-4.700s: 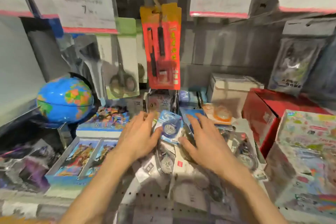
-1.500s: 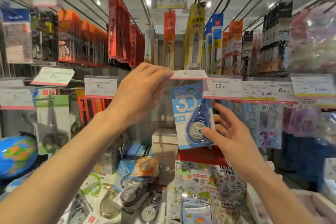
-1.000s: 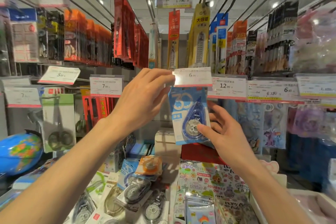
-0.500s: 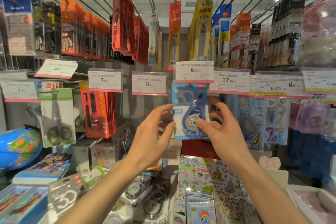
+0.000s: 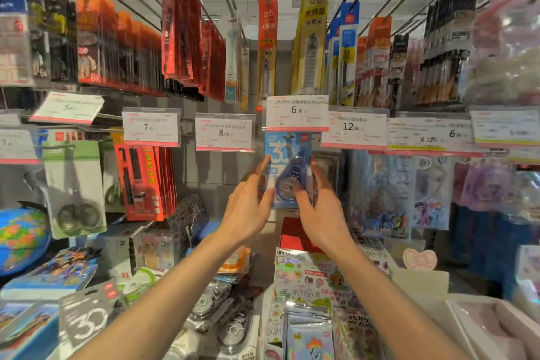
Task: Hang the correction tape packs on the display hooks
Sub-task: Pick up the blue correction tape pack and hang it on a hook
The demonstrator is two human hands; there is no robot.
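Observation:
A blue correction tape pack hangs just under the 6.00 price tag, its top hole at the hook behind the tag. My left hand pinches the pack's left edge, thumb in front and fingers behind. My right hand grips its right side, with the thumb across the lower front. Both hands are slightly blurred. Several more loose correction tape packs lie on the shelf below, among them a grey one marked 30.
Hooks full of red, orange and yellow packs hang above. Left: the 8.00 tag, red pen packs, a scissors pack, a globe. Sticker books stand below my right arm; blue card packs hang right.
My left hand let go of the price tag, dropped and came to the pack's left edge. The tag has swung back down over the pack's top. My right hand has stayed on the pack.

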